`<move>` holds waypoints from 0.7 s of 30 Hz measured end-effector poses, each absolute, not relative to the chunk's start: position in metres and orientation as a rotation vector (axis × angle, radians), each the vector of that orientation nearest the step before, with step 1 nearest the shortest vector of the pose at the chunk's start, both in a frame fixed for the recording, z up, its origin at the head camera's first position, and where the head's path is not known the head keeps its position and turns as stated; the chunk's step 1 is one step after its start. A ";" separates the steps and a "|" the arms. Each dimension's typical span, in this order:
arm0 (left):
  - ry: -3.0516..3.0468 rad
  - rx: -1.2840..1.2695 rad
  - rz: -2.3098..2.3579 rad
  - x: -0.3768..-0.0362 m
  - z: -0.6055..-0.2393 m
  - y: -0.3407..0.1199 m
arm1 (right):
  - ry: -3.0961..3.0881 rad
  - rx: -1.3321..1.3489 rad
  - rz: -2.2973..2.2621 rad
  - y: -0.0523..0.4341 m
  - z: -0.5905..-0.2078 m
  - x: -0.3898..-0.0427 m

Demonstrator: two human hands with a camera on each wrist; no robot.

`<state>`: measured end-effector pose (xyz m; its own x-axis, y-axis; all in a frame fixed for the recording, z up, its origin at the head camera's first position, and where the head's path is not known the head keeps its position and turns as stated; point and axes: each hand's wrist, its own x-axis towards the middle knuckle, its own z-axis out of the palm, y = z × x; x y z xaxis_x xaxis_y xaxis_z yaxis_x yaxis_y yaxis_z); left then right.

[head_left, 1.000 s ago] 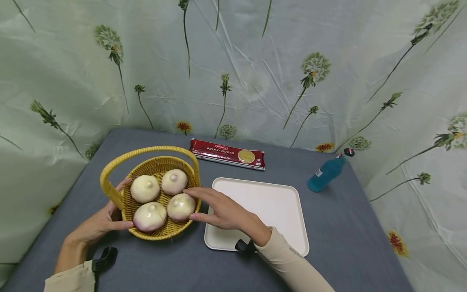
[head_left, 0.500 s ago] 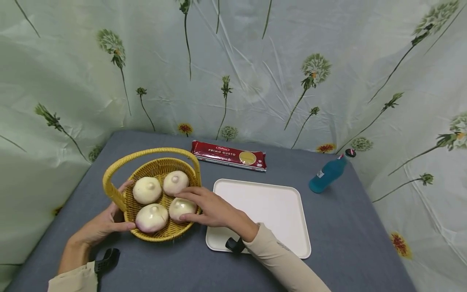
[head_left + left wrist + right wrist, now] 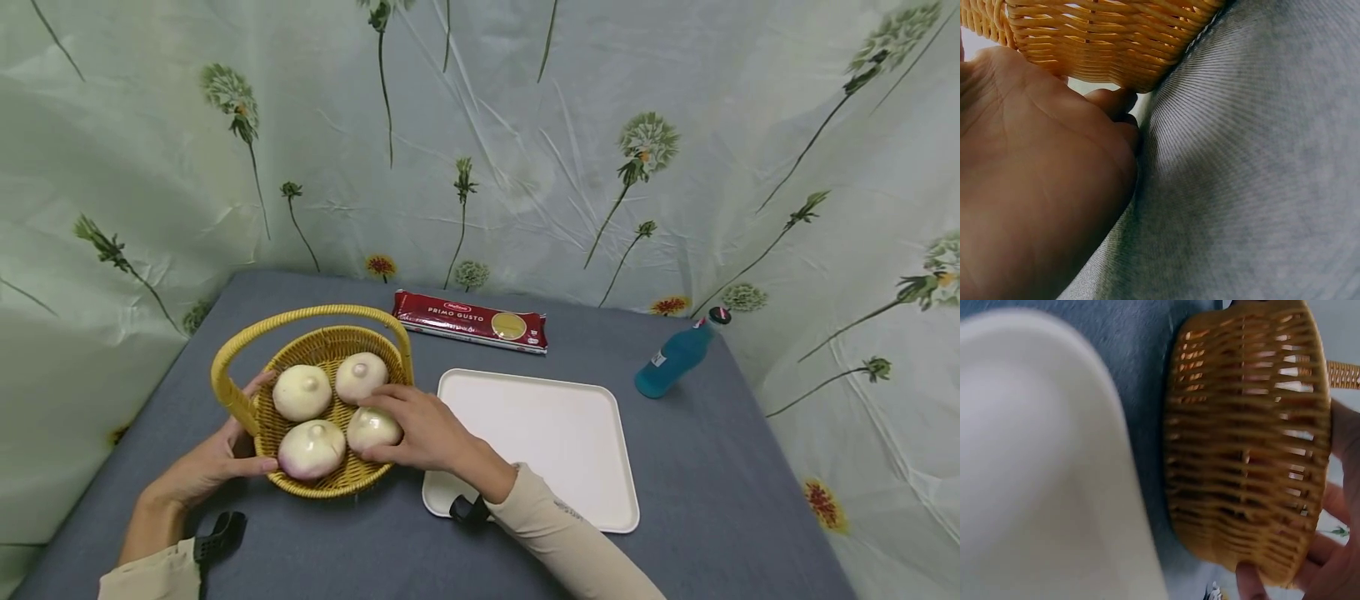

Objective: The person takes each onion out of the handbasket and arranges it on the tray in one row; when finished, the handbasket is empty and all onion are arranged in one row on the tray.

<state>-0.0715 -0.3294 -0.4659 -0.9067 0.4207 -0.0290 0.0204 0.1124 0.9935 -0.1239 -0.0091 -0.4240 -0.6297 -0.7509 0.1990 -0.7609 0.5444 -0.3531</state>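
Leaning in from the near side, both forearms in pale sleeves reach toward a yellow wicker basket (image 3: 326,492) near the left edge of the grey-covered table (image 3: 712,483). From where I stand, the left hand (image 3: 206,465) cups the basket's left side, its thumb stretched to the near rim and its fingers spread apart from the thumb, bent round the outer wall beneath the foot of the arched handle (image 3: 322,309). From the left wrist, the palm shows low beside the weave, close to the cloth. The right hand (image 3: 429,429) comes over the basket's right rim, back of the hand up, wrist above the left part of a white tray (image 3: 547,433); its fingers and thumb are parted just enough to pinch the near-right bulb (image 3: 373,428), which sits inside the basket. Three other bulbs (image 3: 312,448) lie around it there, pale with purplish undersides. The tray lies just beside the basket, its near-left corner partly hidden by that wrist. Near the table's far edge rests a red packet (image 3: 470,321), and toward its far-right corner is a blue bottle (image 3: 675,360) with a dark cap.
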 end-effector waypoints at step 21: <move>2.063 0.480 1.900 -0.071 -0.468 -0.330 | -2.766 1.129 0.683 -0.019 -0.422 -0.110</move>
<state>-0.0713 -0.3298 -0.4680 -0.9006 0.4345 0.0088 0.0444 0.0719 0.9964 -0.1105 -0.0193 -0.4225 -0.7261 -0.6468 0.2332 -0.6810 0.6298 -0.3735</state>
